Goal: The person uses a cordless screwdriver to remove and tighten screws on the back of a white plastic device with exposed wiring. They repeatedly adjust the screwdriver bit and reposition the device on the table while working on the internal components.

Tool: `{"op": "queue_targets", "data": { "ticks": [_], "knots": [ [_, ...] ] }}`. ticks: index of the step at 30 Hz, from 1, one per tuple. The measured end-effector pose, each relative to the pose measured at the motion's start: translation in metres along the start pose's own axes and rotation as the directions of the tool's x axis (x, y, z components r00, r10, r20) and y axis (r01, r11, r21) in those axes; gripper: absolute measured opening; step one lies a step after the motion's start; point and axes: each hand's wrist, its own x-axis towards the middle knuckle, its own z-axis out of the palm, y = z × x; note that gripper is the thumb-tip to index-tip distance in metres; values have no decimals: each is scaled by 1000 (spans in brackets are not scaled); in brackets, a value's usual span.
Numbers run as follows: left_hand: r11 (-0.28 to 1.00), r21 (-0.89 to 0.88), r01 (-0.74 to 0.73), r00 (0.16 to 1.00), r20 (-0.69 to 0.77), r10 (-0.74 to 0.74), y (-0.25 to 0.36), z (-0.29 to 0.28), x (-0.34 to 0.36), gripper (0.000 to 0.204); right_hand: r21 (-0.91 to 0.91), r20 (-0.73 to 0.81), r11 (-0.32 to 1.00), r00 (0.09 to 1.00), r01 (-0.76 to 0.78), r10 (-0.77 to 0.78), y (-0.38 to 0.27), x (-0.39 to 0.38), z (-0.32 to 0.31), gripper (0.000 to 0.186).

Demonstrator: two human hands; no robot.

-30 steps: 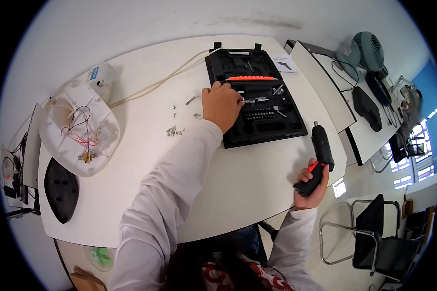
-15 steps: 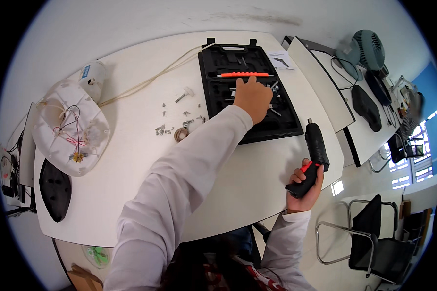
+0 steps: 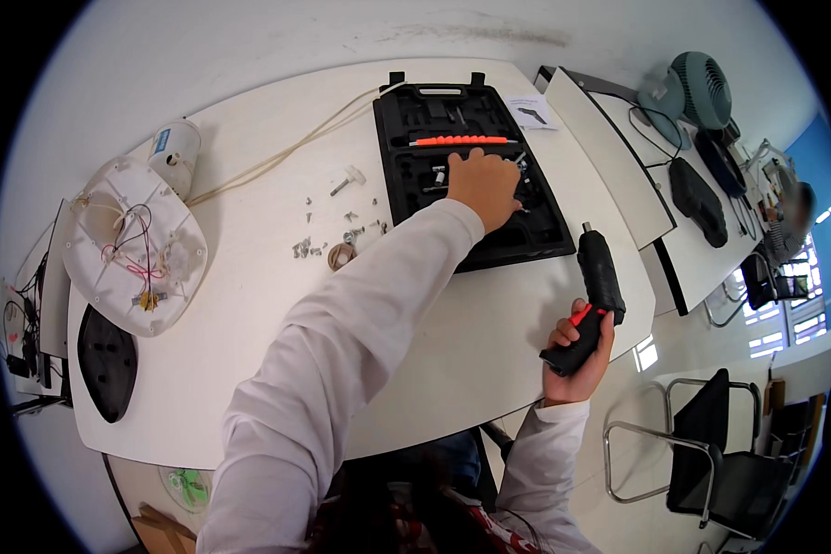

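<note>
My left hand (image 3: 486, 187) is over the open black tool case (image 3: 548, 231), palm down. Its fingers are spread and bent toward the small metal bits in the compartments, with the thumb out to the right; some fingertips are hidden. Just beyond the fingers, an orange flexible shaft (image 3: 462, 141) lies across the case. My right hand (image 3: 579, 365) grips the handle of a black and red cordless screwdriver (image 3: 602, 277) at the table's right edge, its nose pointing away from me. No bit shows clearly in the nose.
Loose screws (image 3: 303, 247), a pale shafted part (image 3: 346, 180) and a round brown part (image 3: 341, 256) lie left of the case. Farther left are a white housing with wires (image 3: 138, 245), a white cylinder (image 3: 174, 152) and a black cover (image 3: 106, 365). A chair (image 3: 711, 452) stands right.
My left hand has spread its fingers over the bits, and the thumb now shows on the right. My right hand holds the screwdriver almost still. The whole view has shifted slightly.
</note>
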Motion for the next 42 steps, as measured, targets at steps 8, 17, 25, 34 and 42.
{"op": "queue_targets", "data": {
  "ticks": [8, 17, 25, 34, 42],
  "knots": [
    [967, 238, -91, 996, 6, 92, 14, 11, 11, 11, 23, 14, 1000, 1000, -11, 11, 0, 1, -2, 38],
    [977, -53, -209, 971, -130, 201, -19, -13, 10, 12, 29, -2, 999, 1000, -17, 17, 2, 1, 2, 38],
    [509, -856, 85, 990, 128, 51, -38, -99, -77, 13, -224, 405, 966, 889, -128, 212, -10, -12, -16, 50],
    [516, -849, 111, 989, 147, 29, -45, -107, -134, 14, -370, 424, 911, 840, -180, 339, 9, -20, 1, 60],
    [512, -854, 95, 988, 143, 55, -46, -107, -129, 13, -429, 410, 888, 839, -167, 357, 7, -16, -2, 59]
  ]
}}
